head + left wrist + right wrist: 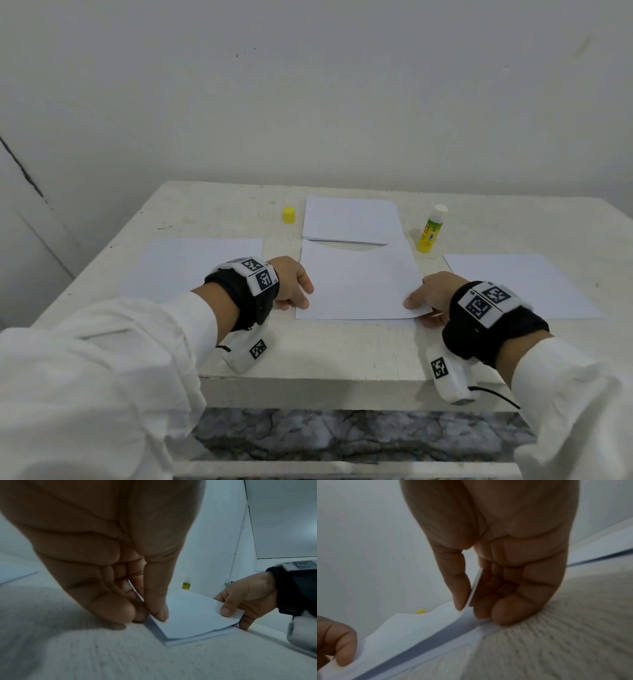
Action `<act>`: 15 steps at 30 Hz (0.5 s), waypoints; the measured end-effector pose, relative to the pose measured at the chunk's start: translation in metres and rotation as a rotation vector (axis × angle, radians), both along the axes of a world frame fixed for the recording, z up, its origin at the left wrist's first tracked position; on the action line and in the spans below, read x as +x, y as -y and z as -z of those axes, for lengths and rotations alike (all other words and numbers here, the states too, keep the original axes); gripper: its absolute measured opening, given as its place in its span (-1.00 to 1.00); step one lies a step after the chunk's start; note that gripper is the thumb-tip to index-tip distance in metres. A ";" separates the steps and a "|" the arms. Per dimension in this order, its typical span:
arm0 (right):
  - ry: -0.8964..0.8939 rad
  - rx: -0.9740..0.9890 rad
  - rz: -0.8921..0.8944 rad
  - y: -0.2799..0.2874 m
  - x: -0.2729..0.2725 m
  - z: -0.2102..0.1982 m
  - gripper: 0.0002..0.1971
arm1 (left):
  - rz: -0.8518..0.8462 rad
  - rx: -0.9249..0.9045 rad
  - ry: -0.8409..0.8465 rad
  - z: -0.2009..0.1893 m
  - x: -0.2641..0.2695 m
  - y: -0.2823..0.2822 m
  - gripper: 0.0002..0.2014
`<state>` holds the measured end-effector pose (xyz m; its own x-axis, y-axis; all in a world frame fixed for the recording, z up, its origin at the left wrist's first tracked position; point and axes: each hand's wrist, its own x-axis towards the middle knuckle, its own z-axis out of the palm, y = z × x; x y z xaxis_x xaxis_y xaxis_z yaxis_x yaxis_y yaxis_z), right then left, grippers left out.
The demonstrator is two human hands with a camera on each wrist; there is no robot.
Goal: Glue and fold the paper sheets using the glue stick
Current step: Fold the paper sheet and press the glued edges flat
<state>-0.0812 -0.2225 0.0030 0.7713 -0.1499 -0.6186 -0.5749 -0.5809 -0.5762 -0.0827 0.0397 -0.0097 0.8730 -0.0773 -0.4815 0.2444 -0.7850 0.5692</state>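
The sheet (358, 284) lies on the worktop (342, 349) between both hands. The left hand (291, 282) and right hand (430, 296) pinch its near corners, lifted off a lower layer; the fold runs away, toward the glue stick (431, 230).

White centre sheet (356, 281) lies folded over itself; uncapped yellow glue stick (431, 230) stands upright beyond.

White paper sheets (356, 284), yellow glue stick (430, 233), yellow cap (288, 215), off-white table (308, 353), black-and-white checkered wrist tags (262, 275).

White sleeves (102, 342), black wristbands (493, 329).
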 end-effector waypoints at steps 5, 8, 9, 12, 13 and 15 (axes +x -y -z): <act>0.015 -0.018 -0.003 -0.002 0.000 0.001 -0.67 | 0.026 0.019 0.008 -0.002 -0.002 0.001 -0.78; 0.014 -0.043 -0.018 -0.002 0.001 0.003 -0.66 | 0.045 0.041 0.014 -0.003 -0.002 0.002 -0.76; 0.017 -0.050 -0.025 -0.001 0.002 0.004 -0.67 | 0.051 0.050 0.016 -0.003 -0.003 0.002 -0.76; 0.027 -0.104 -0.063 0.002 0.005 0.003 -0.75 | 0.071 0.084 0.023 -0.003 -0.003 0.004 -0.74; 0.032 -0.147 -0.099 0.003 0.007 0.001 -0.80 | 0.077 0.094 0.025 -0.003 -0.003 0.005 -0.74; 0.032 -0.242 -0.175 0.007 0.010 -0.005 -0.85 | 0.084 0.110 0.026 -0.003 -0.002 0.006 -0.73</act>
